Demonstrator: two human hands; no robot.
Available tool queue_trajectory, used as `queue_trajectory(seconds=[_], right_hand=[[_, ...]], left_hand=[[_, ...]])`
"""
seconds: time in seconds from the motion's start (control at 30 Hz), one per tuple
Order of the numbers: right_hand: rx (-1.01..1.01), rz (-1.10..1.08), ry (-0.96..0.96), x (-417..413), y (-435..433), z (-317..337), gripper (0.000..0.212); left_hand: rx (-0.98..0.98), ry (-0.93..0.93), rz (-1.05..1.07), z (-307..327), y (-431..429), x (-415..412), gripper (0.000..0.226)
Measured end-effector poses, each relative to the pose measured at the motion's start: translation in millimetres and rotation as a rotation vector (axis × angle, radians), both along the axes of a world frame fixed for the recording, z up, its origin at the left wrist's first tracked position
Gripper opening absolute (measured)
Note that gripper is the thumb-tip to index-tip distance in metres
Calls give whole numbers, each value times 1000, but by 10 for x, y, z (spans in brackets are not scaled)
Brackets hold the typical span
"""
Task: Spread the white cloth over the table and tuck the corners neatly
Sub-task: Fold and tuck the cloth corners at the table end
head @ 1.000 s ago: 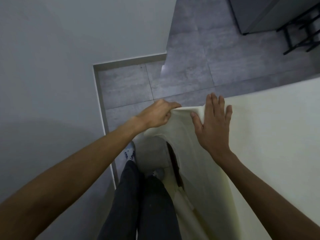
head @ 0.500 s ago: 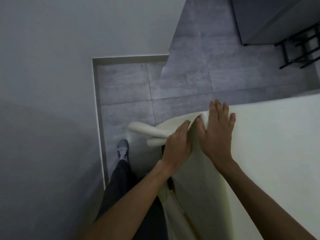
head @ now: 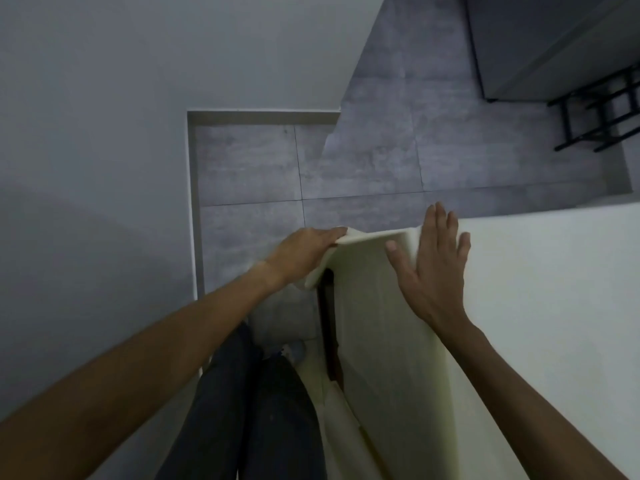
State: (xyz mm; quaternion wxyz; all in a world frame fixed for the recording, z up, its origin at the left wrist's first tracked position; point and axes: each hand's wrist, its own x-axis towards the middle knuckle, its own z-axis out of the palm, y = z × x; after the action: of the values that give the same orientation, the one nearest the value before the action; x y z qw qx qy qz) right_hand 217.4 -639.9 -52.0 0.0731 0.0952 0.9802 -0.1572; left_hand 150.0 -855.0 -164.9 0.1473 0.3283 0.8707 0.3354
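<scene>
At table (head: pixel 328 327) corner: R hand (head: pixel 433 271) flat, fingers straight, pinning white cloth (head: pixel 540 306) on top. L hand (head: pixel 304 252) lies over loose corner flap (head: pixel 370 237); pinching or not, can't tell. Cloth looks soft, light, drapes easily; take flap by its edge.

One head-worn view looks steeply down, close over the table corner (head: pixel 412 233)

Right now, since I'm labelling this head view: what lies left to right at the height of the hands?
Grey wall → left hand → white cloth, its pulled corner → right hand → the cloth's flat stretch.
</scene>
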Motion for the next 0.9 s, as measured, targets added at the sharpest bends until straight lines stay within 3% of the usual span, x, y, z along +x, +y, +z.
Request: queue_trajectory(seconds=[0.07,0.23,0.43,0.57,0.73,0.9], right_hand=[[-19,51,-34,16,65,35,93],[57,135,-31,63,165,42,83],[63,129,-12,75,149,28,79],[58,129,-9,72,149,22,82],[85,170,-61,55,180,74,86],[99,301,11,-22,428,79,69]], left_hand=[[-86,-6,-85,65,-34,-143,55],[-264,-67,-202,142,-64,-281,77],[-252,-156,-163,213,-73,-233,80],[-177,-178,-28,223,112,-4,68],[-103,-85,103,66,293,-3,33],[-104,-10,-4,-36,161,-139,60]])
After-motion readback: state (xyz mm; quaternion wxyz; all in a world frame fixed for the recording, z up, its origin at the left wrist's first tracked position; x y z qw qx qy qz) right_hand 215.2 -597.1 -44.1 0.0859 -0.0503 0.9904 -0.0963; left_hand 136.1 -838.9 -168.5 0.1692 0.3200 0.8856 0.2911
